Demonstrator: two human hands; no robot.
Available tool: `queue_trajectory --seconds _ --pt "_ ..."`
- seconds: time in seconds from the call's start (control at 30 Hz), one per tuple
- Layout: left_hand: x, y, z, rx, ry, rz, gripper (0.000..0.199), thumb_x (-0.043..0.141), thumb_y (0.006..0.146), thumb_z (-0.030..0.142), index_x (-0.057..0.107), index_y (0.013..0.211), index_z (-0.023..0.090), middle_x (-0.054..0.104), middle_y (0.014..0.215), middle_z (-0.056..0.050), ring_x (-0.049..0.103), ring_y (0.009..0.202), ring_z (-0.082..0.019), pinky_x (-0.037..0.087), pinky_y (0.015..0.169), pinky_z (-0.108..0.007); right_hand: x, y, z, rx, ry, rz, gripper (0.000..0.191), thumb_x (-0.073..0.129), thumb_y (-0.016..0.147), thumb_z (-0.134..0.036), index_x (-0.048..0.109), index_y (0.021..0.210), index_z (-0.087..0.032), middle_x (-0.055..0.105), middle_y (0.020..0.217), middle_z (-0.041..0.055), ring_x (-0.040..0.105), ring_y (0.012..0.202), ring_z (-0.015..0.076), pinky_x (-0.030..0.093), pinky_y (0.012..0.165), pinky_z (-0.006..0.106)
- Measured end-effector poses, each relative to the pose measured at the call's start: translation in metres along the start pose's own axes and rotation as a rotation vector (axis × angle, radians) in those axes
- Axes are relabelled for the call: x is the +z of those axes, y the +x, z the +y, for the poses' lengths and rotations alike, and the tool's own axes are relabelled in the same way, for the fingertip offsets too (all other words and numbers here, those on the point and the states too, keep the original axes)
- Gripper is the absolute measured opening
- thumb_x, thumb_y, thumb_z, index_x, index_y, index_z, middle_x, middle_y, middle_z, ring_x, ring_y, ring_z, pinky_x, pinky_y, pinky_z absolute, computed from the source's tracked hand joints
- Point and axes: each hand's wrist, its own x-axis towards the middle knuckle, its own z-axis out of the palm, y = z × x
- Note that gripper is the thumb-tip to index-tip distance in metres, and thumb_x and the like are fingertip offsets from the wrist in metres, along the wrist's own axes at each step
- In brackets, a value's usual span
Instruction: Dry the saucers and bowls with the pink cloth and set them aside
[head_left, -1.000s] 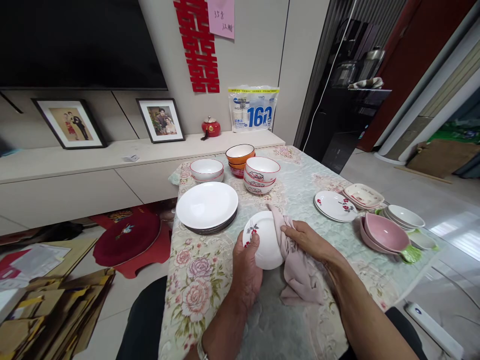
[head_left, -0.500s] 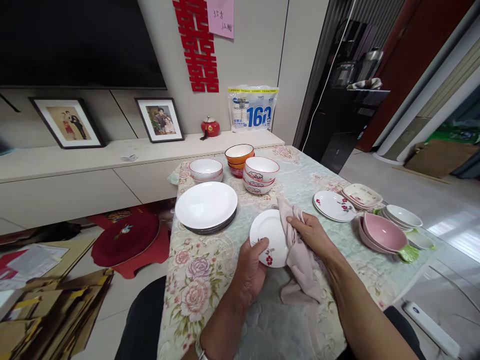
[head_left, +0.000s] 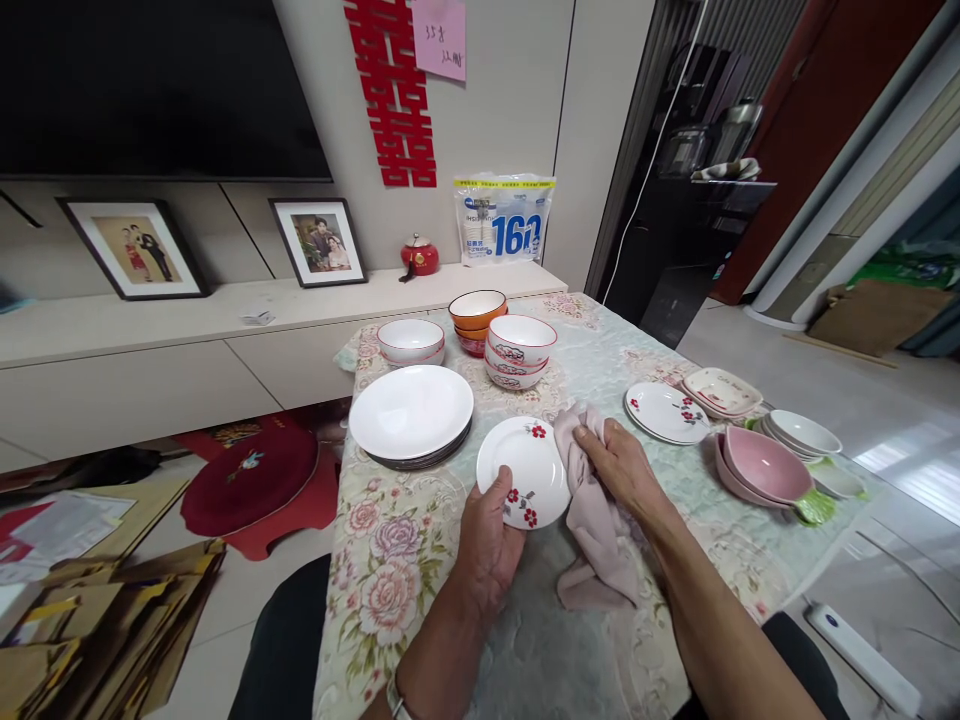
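Observation:
My left hand (head_left: 491, 540) grips the lower left rim of a small white plate (head_left: 529, 465) with red flowers, thumb on its face. The plate is held tilted above the table. In my right hand (head_left: 619, 465) is a pale pink cloth (head_left: 592, 530), bunched at the plate's right rim and hanging down over the tablecloth. To the left lies a stack of large white plates (head_left: 412, 410). Farther right are flowered plates (head_left: 667, 412), like the held one.
Behind stand white bowls (head_left: 521, 340), orange bowls (head_left: 478, 308) and more white bowls (head_left: 410, 340). Pink bowls (head_left: 769, 465) and square dishes (head_left: 722, 390) sit near the table's right edge. A red stool (head_left: 251, 480) stands left of the flowered tablecloth (head_left: 405, 590).
My left hand has shifted the plate slightly left and turned it, so more flowers show. The cloth has slid toward the plate's right edge.

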Motion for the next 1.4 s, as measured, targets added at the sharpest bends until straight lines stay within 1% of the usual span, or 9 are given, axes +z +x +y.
queue_trajectory --seconds 0.17,0.33,0.53,0.77,1.0,1.07,1.27,1.33,1.4 --pt "0.0 -0.001 -0.003 -0.01 0.013 -0.061 0.05 0.074 0.076 0.021 0.061 0.124 0.013 0.076 0.104 -0.012 0.072 0.093 -0.025 0.054 0.091 -0.042 0.005 -0.003 -0.007 -0.174 -0.13 0.136 0.025 0.057 0.085 -0.044 0.061 0.087 -0.018 0.056 0.081 0.0051 0.053 0.079 0.0221 0.041 0.072 0.034" --pt "0.002 -0.003 -0.003 -0.03 -0.01 -0.131 0.051 0.072 0.079 0.022 0.058 0.128 0.017 0.074 0.11 -0.012 0.07 0.1 -0.025 0.052 0.093 -0.041 0.012 -0.01 -0.018 -0.232 -0.002 -0.154 0.04 0.059 0.087 -0.039 0.061 0.122 -0.018 0.063 0.105 0.0096 0.059 0.093 0.0228 0.047 0.08 0.036" --pt "0.002 -0.004 -0.007 -0.043 -0.047 -0.201 0.055 0.072 0.081 0.028 0.055 0.133 0.022 0.071 0.118 -0.009 0.066 0.108 -0.024 0.05 0.097 -0.038 0.026 -0.014 -0.019 -0.296 0.148 -0.165 0.029 0.052 0.09 -0.023 0.07 0.113 -0.023 0.067 0.106 0.0079 0.061 0.102 0.0216 0.047 0.092 0.038" --pt "0.004 -0.002 -0.003 -0.174 -0.098 -0.291 0.053 0.051 0.091 0.051 0.066 0.119 0.008 0.069 0.119 -0.018 0.058 0.121 -0.031 0.046 0.102 -0.041 0.022 -0.022 -0.034 -0.369 0.276 -0.566 0.019 0.062 0.084 -0.017 0.073 0.097 -0.025 0.07 0.096 0.0019 0.064 0.092 0.018 0.049 0.085 0.031" --pt "0.004 -0.002 -0.009 -0.163 -0.143 -0.226 0.045 0.05 0.093 0.047 0.067 0.12 0.015 0.07 0.123 -0.012 0.058 0.122 -0.029 0.046 0.103 -0.041 0.029 -0.017 -0.022 -0.313 -0.031 -0.072 0.028 0.056 0.084 -0.014 0.067 0.109 -0.02 0.061 0.104 0.0096 0.059 0.101 0.0236 0.047 0.09 0.039" --pt "0.004 -0.003 -0.008 -0.18 -0.146 -0.23 0.045 0.049 0.094 0.047 0.067 0.118 0.014 0.07 0.122 -0.012 0.058 0.122 -0.028 0.045 0.104 -0.04 0.032 -0.02 -0.027 -0.39 0.006 -0.127 0.031 0.054 0.085 -0.012 0.065 0.113 -0.021 0.062 0.108 0.01 0.058 0.105 0.0235 0.047 0.093 0.039" --pt "0.006 -0.004 0.003 -0.242 -0.178 -0.268 0.061 0.041 0.093 0.059 0.066 0.118 0.01 0.071 0.117 -0.015 0.06 0.12 -0.03 0.045 0.103 -0.042 0.022 -0.026 -0.041 -0.543 0.109 -0.546 0.023 0.057 0.085 -0.009 0.068 0.099 -0.024 0.065 0.097 0.0021 0.061 0.091 0.0165 0.048 0.082 0.028" --pt "0.006 -0.003 0.004 -0.223 -0.184 -0.284 0.062 0.039 0.094 0.059 0.064 0.122 0.009 0.07 0.118 -0.016 0.059 0.12 -0.03 0.044 0.104 -0.042 0.019 -0.026 -0.038 -0.543 0.043 -0.541 0.025 0.055 0.084 -0.005 0.067 0.095 -0.023 0.064 0.094 0.0018 0.061 0.088 0.016 0.047 0.08 0.028" --pt "0.007 -0.004 0.002 -0.211 -0.182 -0.294 0.058 0.037 0.096 0.055 0.063 0.124 0.011 0.07 0.119 -0.014 0.06 0.119 -0.029 0.043 0.105 -0.042 0.02 -0.025 -0.034 -0.531 -0.021 -0.417 0.027 0.053 0.084 -0.004 0.067 0.099 -0.022 0.063 0.094 0.0036 0.06 0.089 0.0172 0.048 0.08 0.029"
